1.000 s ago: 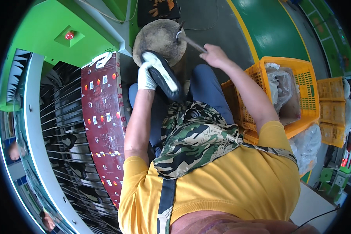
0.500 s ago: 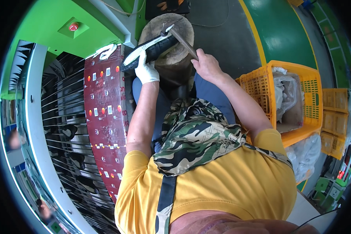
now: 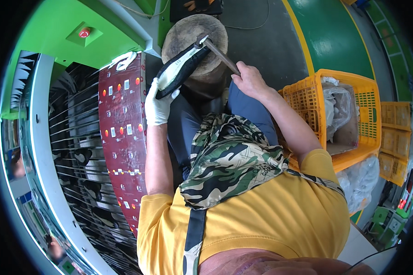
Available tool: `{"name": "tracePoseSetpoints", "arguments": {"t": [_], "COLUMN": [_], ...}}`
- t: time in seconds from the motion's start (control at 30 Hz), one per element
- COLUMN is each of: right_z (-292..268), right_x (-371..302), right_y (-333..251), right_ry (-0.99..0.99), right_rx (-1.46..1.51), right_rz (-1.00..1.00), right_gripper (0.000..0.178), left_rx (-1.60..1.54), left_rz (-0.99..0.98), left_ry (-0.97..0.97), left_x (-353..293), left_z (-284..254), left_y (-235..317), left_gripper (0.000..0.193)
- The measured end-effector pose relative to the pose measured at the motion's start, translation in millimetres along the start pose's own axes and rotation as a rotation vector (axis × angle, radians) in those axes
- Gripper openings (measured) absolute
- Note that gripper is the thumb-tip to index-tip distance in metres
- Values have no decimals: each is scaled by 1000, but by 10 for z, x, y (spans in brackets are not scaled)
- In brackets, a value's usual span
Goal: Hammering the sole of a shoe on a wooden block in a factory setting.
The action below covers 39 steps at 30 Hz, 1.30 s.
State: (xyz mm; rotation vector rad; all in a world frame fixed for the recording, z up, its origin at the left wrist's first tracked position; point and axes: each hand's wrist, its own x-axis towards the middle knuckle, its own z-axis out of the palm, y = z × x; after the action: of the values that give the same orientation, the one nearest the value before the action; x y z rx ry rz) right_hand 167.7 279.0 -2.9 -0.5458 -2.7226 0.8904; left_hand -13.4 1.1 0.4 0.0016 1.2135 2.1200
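My left hand point(image 3: 158, 107), in a white glove, is closed around the near end of a black shoe point(image 3: 198, 58) with a pale, sole-like face turned up. The shoe lies slanted, its far end over the top of a round wooden stump point(image 3: 183, 33) between my knees. Bare and closed, my right hand point(image 3: 252, 82) grips the wooden handle of a hammer point(image 3: 222, 57). The hammer's head is at the shoe's far end; whether they touch I cannot tell.
A dark red printed panel point(image 3: 121, 137) stands left, beside a rack point(image 3: 80, 183) of thin rods with dark shoes. A green machine point(image 3: 110, 39) with a red button is at far left. To the right, a yellow crate point(image 3: 303, 103) holds plastic bags; more yellow crates point(image 3: 394, 140) stand beyond.
My left hand has come nearer and slightly left, drawing the shoe's near end with it and turning its pale face further up. My right hand and the hammer have shifted slightly right and nearer.
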Motion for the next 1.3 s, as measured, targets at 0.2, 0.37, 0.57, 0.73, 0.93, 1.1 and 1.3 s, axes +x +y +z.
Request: {"name": "tracePoseSetpoints", "arguments": {"t": [0.2, 0.37, 0.57, 0.73, 0.93, 1.1, 1.3], "right_z": [-355, -1024, -242, -597, -756, 86, -229], "right_x": [209, 414, 395, 525, 507, 375, 363], "right_y": [-185, -786, -258, -526, -811, 38, -555], "right_ry": [62, 460, 592, 192, 570, 103, 355], "right_rx": [215, 411, 117, 172, 492, 47, 225], "right_rz": [-15, -212, -259, -102, -241, -55, -161], "right_gripper": [29, 29, 25, 27, 25, 31, 26], "left_rx": [305, 314, 423, 294, 250, 171, 142], "left_rz": [-141, -107, -79, -75, -74, -126, -128], "left_ry": [-128, -90, -39, -11, -23, -73, -64], "left_x": [-153, -230, -310, -301, -311, -289, -255], "left_z": [124, 93, 337, 330, 278, 361, 239], "left_y": [88, 17, -6, -1, 10, 36, -13], "left_gripper": [48, 39, 31, 28, 34, 34, 34]}}
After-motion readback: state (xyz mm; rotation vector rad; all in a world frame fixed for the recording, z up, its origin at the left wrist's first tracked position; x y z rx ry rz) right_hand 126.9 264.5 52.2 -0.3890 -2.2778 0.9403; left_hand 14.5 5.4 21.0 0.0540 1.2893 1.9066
